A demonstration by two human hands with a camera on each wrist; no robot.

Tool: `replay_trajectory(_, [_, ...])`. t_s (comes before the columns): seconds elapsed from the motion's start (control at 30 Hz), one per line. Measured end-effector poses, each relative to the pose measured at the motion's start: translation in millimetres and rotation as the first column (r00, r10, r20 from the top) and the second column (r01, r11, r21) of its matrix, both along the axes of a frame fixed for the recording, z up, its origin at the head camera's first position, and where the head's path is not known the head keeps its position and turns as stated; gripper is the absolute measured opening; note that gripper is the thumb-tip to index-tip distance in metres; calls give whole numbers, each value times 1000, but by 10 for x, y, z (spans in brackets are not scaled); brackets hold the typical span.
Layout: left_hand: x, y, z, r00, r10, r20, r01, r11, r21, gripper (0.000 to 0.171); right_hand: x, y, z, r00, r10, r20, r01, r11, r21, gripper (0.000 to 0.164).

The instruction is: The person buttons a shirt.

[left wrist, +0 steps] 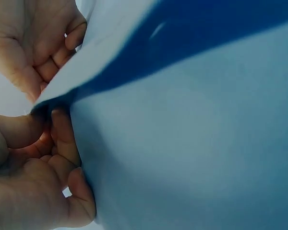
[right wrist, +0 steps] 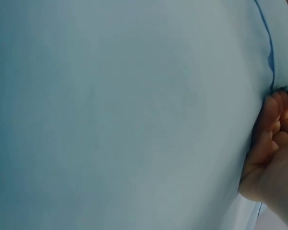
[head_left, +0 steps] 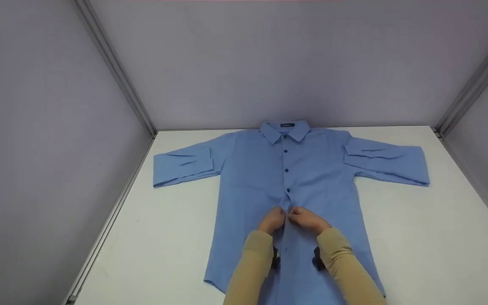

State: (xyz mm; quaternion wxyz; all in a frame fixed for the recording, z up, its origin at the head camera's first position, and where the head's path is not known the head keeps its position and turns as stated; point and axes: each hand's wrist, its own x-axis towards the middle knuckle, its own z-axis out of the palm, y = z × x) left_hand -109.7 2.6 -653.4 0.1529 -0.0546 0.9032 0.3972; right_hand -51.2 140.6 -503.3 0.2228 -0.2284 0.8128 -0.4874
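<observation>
A light blue button-up shirt (head_left: 248, 178) lies front up, with its collar (head_left: 299, 131) at the far end. Dark buttons (head_left: 286, 170) run down the upper front. Below the lowest visible one, my left hand (head_left: 273, 219) pinches the front edge from the left side. Close beside it, my right hand (head_left: 309, 219) pinches the front edge from the right. The left wrist view shows the raised placket (left wrist: 101, 57) between the fingers of both hands. In the right wrist view, a small dark thing (right wrist: 286, 89) shows at the fingertips; its kind is unclear.
Both sleeves (head_left: 184, 165) are folded back on themselves over the white table (head_left: 159, 237). Grey panels (head_left: 286, 63) stand at the back and sides. Black wrist devices (head_left: 318, 259) hang under the forearms. The shirt's lower part runs out of view at the front.
</observation>
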Motion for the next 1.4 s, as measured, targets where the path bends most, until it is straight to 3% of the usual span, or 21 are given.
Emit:
replay_trajectory(0.07, [65,-12,97,1000,6,-23,-5,1000,24,27,15,-21,6,1000,-28,7,28,1000,13,27])
replay_trajectory(0.2, [396,-33,796,1000,27,5,-28,989,144,27,30,-59,3,997,-77,18,76,996,40,26])
replay_trajectory(0.3, [686,3,1394,996,66,66,-78,977,197,30,49,-74,16,994,-112,17,111,991,71,27])
replay_trajectory(0.33, [752,27,1509,994,79,70,-91,977,192,30,58,-74,19,992,-124,12,122,989,82,26])
replay_trajectory(0.4, [829,56,1626,994,87,65,-96,981,166,27,75,-78,31,987,-157,21,154,983,102,25])
replay_trajectory(0.47, [841,68,1654,993,92,78,-103,983,149,23,70,-88,25,982,-185,43,178,976,127,24])
replay_trajectory(0.57, [772,100,1499,997,77,28,-79,992,93,18,19,-67,-85,986,-162,24,159,982,107,20])
replay_trajectory(0.67, [538,84,958,997,64,-47,-59,992,108,28,-278,36,-652,994,-40,-105,43,999,24,21])
replay_trajectory(0.7, [485,81,787,992,59,-108,-46,992,115,30,-355,66,-805,988,-9,-153,10,1000,9,22])
replay_trajectory(0.8, [433,78,649,988,89,-123,-72,988,135,30,-447,82,-963,986,8,-164,-6,1000,11,24])
replay_trajectory(0.93, [716,154,1271,985,149,-83,-144,987,69,11,-77,-30,-293,993,-78,-83,83,995,54,23])
replay_trajectory(1.03, [843,168,1506,983,159,-94,-153,986,72,5,90,-93,-13,987,-142,-80,149,985,89,18])
replay_trajectory(1.17, [889,153,1586,985,157,-78,-146,980,135,9,125,-144,38,975,-216,-41,220,965,144,18])
replay_trajectory(1.4, [855,124,1557,990,139,-13,-131,961,244,15,115,-130,33,973,-230,13,226,966,127,23])
